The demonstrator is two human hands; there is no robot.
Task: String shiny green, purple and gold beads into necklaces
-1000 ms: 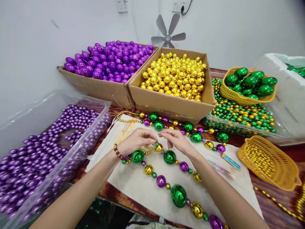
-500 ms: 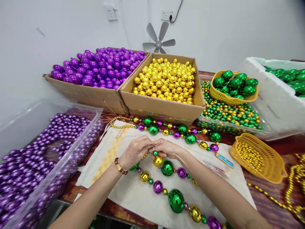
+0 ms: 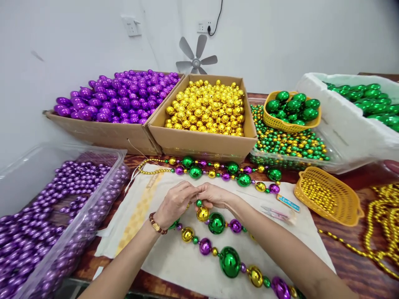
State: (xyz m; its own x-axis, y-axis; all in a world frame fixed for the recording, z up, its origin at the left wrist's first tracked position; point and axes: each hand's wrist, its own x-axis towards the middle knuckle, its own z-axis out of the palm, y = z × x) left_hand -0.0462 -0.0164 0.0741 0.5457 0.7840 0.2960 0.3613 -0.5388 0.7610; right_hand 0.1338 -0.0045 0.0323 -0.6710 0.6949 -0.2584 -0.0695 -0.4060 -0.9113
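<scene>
1. Left hand (image 3: 175, 203): fingers together, pinched on a thread (image 3: 197, 197); tips partly hidden.
2. Right hand (image 3: 216, 194): thumb and forefinger clamped on the same thread, touching the left fingertips.
3. Bead strand (image 3: 230, 261): upper end hangs just below the fingertips, small green bead (image 3: 198, 203) above a gold bead (image 3: 203, 214). A further section lies on the white cloth (image 3: 174, 270), running toward the near right.
4. Second bead strand (image 3: 195, 172): doubled, along the cloth's far edge.
5. Snips (image 3: 276, 213) and blue-labelled box (image 3: 288, 203): right side of the cloth.
6. Far side: purple-bead carton (image 3: 102, 133) left, adjoining gold-bead carton (image 3: 202, 146).
7. Yellow basket (image 3: 344, 203): right of the cloth, holding small gold beads (image 3: 318, 195).
</scene>
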